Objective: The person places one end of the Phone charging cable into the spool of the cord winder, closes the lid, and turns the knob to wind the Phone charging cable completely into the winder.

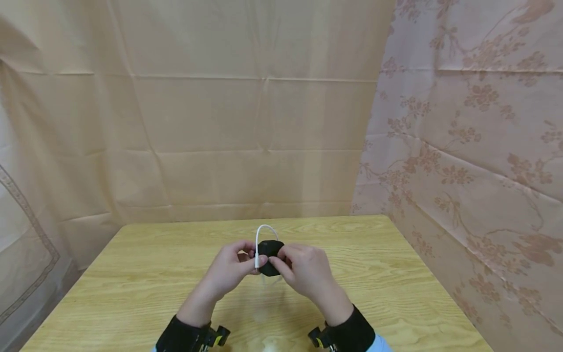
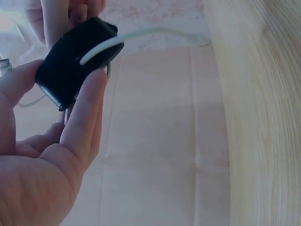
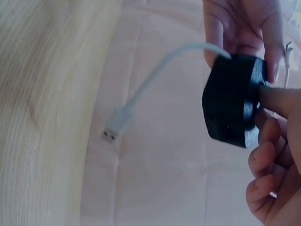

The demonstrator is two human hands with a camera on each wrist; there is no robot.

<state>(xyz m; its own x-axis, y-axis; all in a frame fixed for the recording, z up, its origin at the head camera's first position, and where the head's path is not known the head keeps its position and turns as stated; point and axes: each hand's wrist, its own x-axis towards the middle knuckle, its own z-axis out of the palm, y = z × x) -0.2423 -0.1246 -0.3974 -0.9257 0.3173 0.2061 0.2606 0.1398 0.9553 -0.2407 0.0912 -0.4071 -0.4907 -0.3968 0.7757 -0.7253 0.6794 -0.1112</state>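
Above the table, both hands hold a small black many-sided case (image 1: 270, 247) with a thin white USB cable (image 3: 162, 66) running out of it. My left hand (image 1: 232, 266) pinches the case by its side, thumb on one face and fingers on the opposite one. On the other side, my right hand (image 1: 308, 269) grips the case's flat face between thumb and curled fingers. A USB-A plug (image 3: 116, 125) dangles at one cable end in the right wrist view. Near the right edge there, a smaller plug (image 3: 288, 51) sticks up. What the right fingertips touch at the face's middle is partly hidden.
The wooden table (image 1: 132, 293) spreads below both hands. Behind it hangs a plain beige cloth (image 1: 220, 122), and a flower-patterned cloth (image 1: 475, 146) hangs along the right side. Each wrist wears a black band with a small camera, such as the left band (image 1: 182, 336).
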